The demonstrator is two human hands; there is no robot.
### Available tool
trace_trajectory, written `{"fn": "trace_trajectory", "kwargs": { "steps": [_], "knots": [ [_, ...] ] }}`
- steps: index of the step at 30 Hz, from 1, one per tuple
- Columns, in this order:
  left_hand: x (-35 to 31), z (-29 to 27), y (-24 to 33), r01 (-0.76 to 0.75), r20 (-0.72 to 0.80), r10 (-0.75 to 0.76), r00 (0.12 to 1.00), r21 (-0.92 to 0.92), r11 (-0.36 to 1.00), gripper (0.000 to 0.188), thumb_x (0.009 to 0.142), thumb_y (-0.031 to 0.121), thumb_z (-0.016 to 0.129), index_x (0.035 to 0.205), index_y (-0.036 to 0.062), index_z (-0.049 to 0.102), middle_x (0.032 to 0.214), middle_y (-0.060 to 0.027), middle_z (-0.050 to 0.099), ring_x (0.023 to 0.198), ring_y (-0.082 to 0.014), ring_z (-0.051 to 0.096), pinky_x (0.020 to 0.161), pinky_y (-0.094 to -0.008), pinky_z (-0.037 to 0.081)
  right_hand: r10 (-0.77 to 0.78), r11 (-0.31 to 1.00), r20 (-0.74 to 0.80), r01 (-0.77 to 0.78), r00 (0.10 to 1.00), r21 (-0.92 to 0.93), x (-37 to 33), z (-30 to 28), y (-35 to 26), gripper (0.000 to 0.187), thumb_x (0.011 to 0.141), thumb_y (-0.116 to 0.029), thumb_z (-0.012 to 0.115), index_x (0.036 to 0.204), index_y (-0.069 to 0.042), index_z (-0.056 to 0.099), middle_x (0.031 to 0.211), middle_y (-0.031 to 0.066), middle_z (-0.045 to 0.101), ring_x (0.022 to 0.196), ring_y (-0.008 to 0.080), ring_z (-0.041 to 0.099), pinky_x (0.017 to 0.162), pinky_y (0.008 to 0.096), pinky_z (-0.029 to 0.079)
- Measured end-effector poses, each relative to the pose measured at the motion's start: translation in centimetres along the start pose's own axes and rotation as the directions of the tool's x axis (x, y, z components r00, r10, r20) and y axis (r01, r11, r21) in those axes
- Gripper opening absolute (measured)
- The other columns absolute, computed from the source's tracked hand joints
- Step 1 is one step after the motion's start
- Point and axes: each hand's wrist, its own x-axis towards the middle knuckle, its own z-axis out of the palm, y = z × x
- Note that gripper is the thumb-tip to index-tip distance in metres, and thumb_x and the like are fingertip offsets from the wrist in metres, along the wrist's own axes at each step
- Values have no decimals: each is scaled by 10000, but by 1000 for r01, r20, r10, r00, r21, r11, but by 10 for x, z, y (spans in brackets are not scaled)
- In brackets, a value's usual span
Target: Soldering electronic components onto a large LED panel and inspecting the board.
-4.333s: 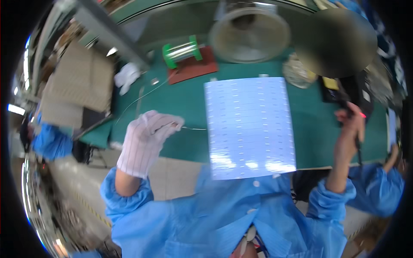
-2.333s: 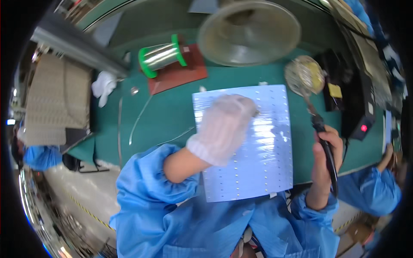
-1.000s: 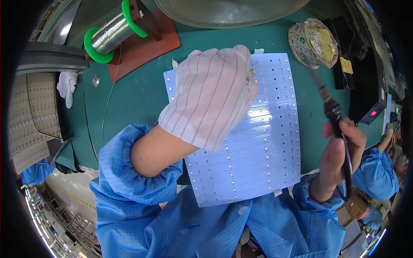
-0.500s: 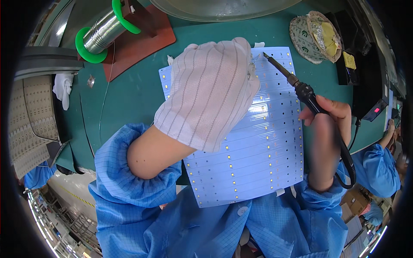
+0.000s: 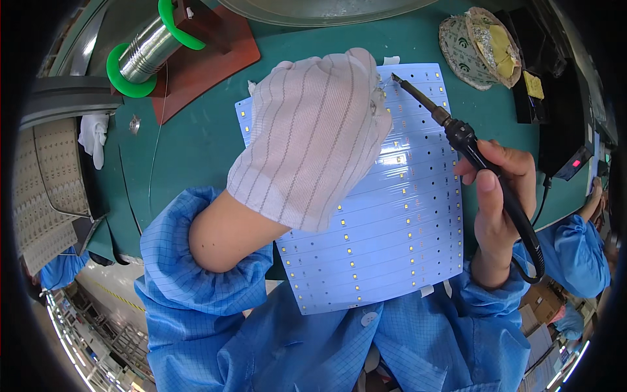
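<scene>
I see flat pale-blue rectangular panel dotted with small yellow chips (image 5: 382, 238) on green bench top (image 5: 196, 147), beneath left, leftward of right | white striped-gloved left hand (image 5: 312, 140): fingers curled above panel's far part, can't tell what's pinched | bare right hand (image 5: 494, 219): gripping slim black-handled soldering iron (image 5: 461, 136), tip beside glove

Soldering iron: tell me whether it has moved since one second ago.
Yes, leftward: judged against the red-lit black box, the soldering iron has moved away, its tip going from right of the white board to its upper part.
</scene>
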Motion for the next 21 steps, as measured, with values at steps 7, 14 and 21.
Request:
{"fn": "trace_trajectory", "kwargs": {
  "steps": [7,14,21],
  "knots": [
    [0,0,-1,-9,-110,-1,994,-85,996,249,762,216,591,917,42,506,828,-95,469,792,-263,490,676,-377,396,53,996,41,-55,998,66,3,-10,1,257,866,-142,591,1020,52,520,911,131,588,765,133,600,650,212,465],
    [-2,23,-10,-116,-389,147,910,102,988,186,755,203,596,858,72,512,798,-71,468,761,-234,512,610,-367,402,49,992,48,-54,998,117,7,-13,3,270,861,-156,602,1017,52,532,928,128,589,764,141,612,662,217,478],
    [4,14,-5,-65,-253,85,964,85,994,134,750,185,604,832,95,549,851,-72,520,758,-222,522,630,-340,425,58,994,35,-61,998,92,4,-14,3,255,863,-146,594,1008,54,528,925,133,585,746,133,601,660,219,474]
  ]
}}
